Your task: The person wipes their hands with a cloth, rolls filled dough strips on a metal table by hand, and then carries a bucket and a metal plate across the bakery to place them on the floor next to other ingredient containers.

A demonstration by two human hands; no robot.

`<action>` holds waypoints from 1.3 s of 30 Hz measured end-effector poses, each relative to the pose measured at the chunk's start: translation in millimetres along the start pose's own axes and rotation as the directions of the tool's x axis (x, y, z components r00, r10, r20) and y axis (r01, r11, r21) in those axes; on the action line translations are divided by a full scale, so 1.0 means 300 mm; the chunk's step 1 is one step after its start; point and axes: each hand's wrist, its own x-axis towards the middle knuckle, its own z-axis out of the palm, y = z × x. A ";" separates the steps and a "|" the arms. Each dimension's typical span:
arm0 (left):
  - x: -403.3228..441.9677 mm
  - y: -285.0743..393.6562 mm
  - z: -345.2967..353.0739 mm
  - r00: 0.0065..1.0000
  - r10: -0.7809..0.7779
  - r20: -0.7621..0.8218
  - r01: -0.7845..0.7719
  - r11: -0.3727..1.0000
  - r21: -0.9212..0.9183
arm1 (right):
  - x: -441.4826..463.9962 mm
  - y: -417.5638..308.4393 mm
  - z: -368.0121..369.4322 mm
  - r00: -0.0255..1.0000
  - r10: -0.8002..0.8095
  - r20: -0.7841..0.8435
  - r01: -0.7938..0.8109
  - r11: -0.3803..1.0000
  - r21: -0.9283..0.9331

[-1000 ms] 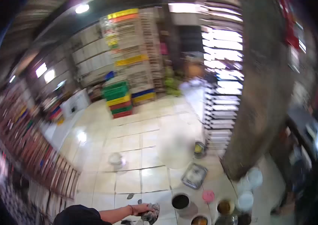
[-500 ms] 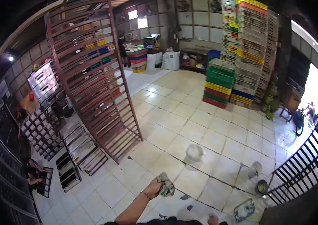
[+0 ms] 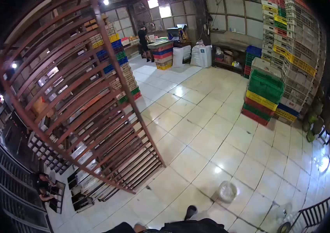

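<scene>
Neither of my hands shows clearly. At the bottom edge, a small patch of bare skin [image 3: 139, 228] appears beside my dark clothing [image 3: 192, 226]; the fingers cannot be seen. A dark shoe [image 3: 191, 211] pokes out ahead of my body onto the tiles. On the floor to the front right lies a whitish, see-through round bundle [image 3: 227, 191]. The cloth held earlier is out of sight.
A tall reddish-brown slatted rack [image 3: 128, 89] leans across the left. Stacked crates [image 3: 265, 85] stand at right, white sacks [image 3: 201, 55] at the back. A person [image 3: 143, 40] stands by a far table; another person [image 3: 44, 186] is low at left. A dark railing [image 3: 318, 211] edges the lower right.
The view has swung and moved forward, so the rack looks larger and the bundle sits lower right. My left hand with the striped cloth has dropped out of view, as has my right hand.
</scene>
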 end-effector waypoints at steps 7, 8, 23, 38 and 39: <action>0.271 0.619 0.343 0.971 0.229 -0.067 -0.180 0.888 0.423 | 1.569 -0.102 -0.614 0.991 0.132 -0.023 -0.071 0.663 0.745; 0.297 0.711 0.381 0.962 0.262 -0.079 -0.195 0.858 0.475 | 1.724 -0.124 -0.703 0.998 0.065 -0.008 -0.040 0.708 0.706; 0.571 2.990 1.681 0.470 0.881 -0.060 -0.544 0.342 0.767 | 2.066 0.843 -0.159 0.406 0.911 0.069 -0.806 0.321 0.497; 1.265 3.191 1.660 0.684 0.708 -0.174 -0.619 0.691 0.374 | 4.628 0.576 -1.741 0.991 -0.091 0.102 -0.080 0.214 0.974; 1.247 3.045 1.717 0.647 0.736 -0.200 -0.624 0.662 0.415 | 4.753 0.500 -1.880 0.954 -0.293 0.061 0.003 0.213 0.977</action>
